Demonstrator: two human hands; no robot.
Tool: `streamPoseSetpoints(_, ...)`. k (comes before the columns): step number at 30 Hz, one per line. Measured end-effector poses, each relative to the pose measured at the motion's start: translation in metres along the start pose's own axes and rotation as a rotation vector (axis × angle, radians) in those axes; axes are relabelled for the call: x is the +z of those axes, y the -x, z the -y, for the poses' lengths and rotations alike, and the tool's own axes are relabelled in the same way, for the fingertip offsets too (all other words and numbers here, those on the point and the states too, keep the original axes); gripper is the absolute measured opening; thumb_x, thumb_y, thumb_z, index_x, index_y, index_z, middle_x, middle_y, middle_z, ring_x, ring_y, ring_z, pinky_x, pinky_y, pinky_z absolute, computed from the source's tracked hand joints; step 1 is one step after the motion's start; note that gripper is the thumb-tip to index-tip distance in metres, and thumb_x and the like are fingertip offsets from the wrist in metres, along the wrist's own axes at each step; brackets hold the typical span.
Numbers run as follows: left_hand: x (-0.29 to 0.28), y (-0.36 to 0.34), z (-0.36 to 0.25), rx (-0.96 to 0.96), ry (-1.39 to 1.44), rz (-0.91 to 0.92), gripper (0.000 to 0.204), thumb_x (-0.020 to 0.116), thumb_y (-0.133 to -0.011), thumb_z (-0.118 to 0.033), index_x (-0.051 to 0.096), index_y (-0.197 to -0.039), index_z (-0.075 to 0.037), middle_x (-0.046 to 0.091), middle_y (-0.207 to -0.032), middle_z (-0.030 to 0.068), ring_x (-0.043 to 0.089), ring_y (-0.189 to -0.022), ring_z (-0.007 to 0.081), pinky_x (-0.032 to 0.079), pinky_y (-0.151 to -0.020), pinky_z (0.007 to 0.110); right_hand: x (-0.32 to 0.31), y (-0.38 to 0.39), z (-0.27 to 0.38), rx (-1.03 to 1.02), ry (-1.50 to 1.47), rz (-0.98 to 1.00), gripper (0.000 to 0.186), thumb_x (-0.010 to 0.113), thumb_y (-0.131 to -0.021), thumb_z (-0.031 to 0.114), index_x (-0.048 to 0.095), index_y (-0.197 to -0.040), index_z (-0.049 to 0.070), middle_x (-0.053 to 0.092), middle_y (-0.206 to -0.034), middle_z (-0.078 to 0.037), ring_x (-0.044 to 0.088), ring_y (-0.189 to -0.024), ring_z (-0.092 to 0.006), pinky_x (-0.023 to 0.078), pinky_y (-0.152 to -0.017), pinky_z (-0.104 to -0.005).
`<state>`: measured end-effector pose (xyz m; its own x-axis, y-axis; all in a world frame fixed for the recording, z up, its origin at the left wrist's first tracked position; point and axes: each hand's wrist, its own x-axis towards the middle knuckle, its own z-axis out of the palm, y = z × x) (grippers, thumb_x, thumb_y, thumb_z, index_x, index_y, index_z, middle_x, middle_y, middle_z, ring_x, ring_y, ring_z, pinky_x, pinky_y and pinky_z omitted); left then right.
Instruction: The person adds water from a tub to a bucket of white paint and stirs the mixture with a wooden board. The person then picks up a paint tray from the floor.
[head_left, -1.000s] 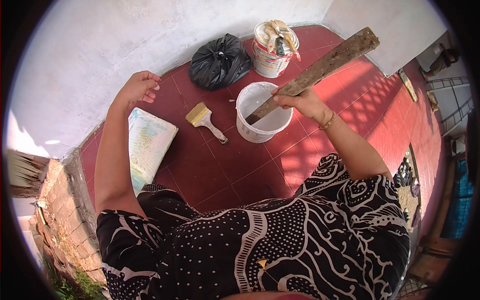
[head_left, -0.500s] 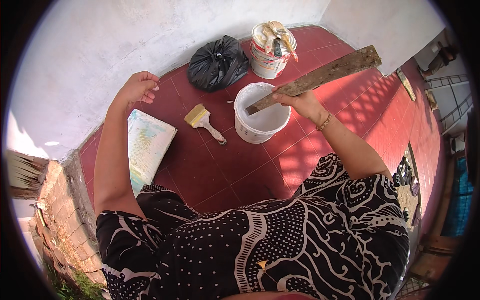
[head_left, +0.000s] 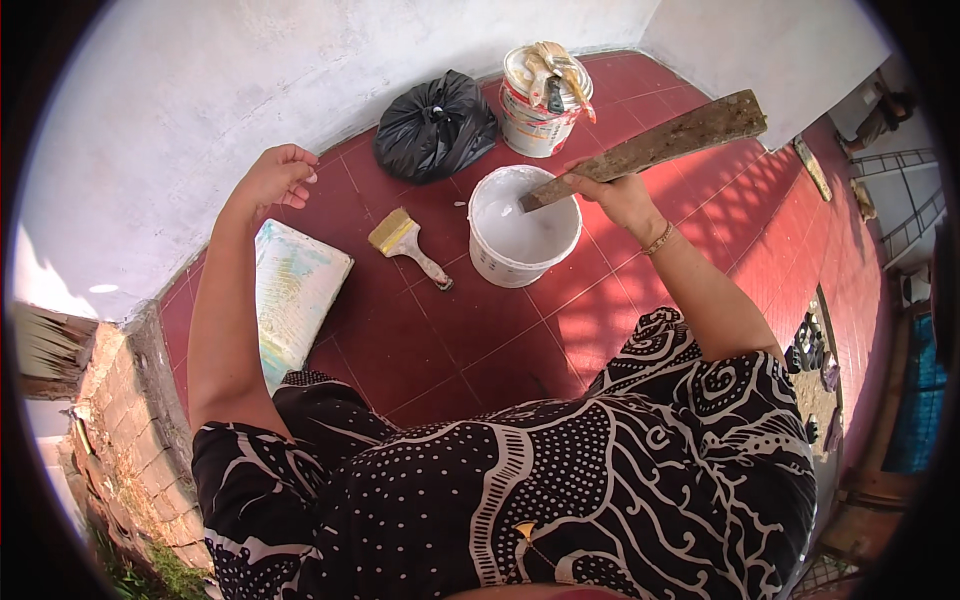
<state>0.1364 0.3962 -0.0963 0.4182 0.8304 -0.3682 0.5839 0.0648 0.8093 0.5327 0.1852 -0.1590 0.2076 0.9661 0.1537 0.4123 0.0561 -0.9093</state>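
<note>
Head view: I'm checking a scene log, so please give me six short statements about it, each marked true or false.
1. The right hand holds a wooden slat. True.
2. The wooden slat's lower end rests on the floor. False: it is at the white bucket's mouth.
3. A wide brush lies on red tiles. True.
4. The left hand grasps that brush. False: it is apart from it.
5. The black bag sits left of the lidded bucket. True.
6. The white bucket is tipped over. False: upright.
</note>
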Motion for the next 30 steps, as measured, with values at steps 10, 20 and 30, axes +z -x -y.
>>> streamPoseSetpoints(10,0.000,0.002,0.001,-0.002,0.008,-0.007,0.023,0.056,-0.080,-0.011,0.055,-0.101,-0.003,0.056,-0.081,0.0023,0.054,-0.061,0.0090,0.049,-0.056,0.024,-0.018,0.007,0.035,0.301,-0.096,0.235,0.025,0.069,-0.078,0.016,0.065,-0.097,0.000,0.066,-0.086,-0.008,0.062,-0.073,-0.0134,0.053,-0.063,-0.0254)
streamPoseSetpoints(20,0.004,-0.008,0.002,-0.015,0.013,0.021,0.024,0.056,-0.080,-0.010,0.054,-0.102,-0.003,0.056,-0.081,0.0028,0.054,-0.058,0.0091,0.049,-0.054,0.023,0.006,0.001,0.006,0.116,-0.126,0.024,0.023,0.070,-0.077,0.014,0.065,-0.093,-0.001,0.065,-0.083,-0.008,0.061,-0.071,-0.0124,0.050,-0.058,-0.0247)
streamPoseSetpoints(30,0.002,-0.009,0.010,-0.029,0.021,0.018,0.024,0.057,-0.080,-0.010,0.053,-0.102,-0.003,0.057,-0.081,0.0032,0.054,-0.058,0.0095,0.049,-0.054,0.024,-0.027,0.001,0.030,0.336,-0.017,0.065,0.017,0.068,-0.075,0.011,0.061,-0.085,-0.001,0.065,-0.086,-0.008,0.062,-0.074,-0.0145,0.052,-0.060,-0.0266)
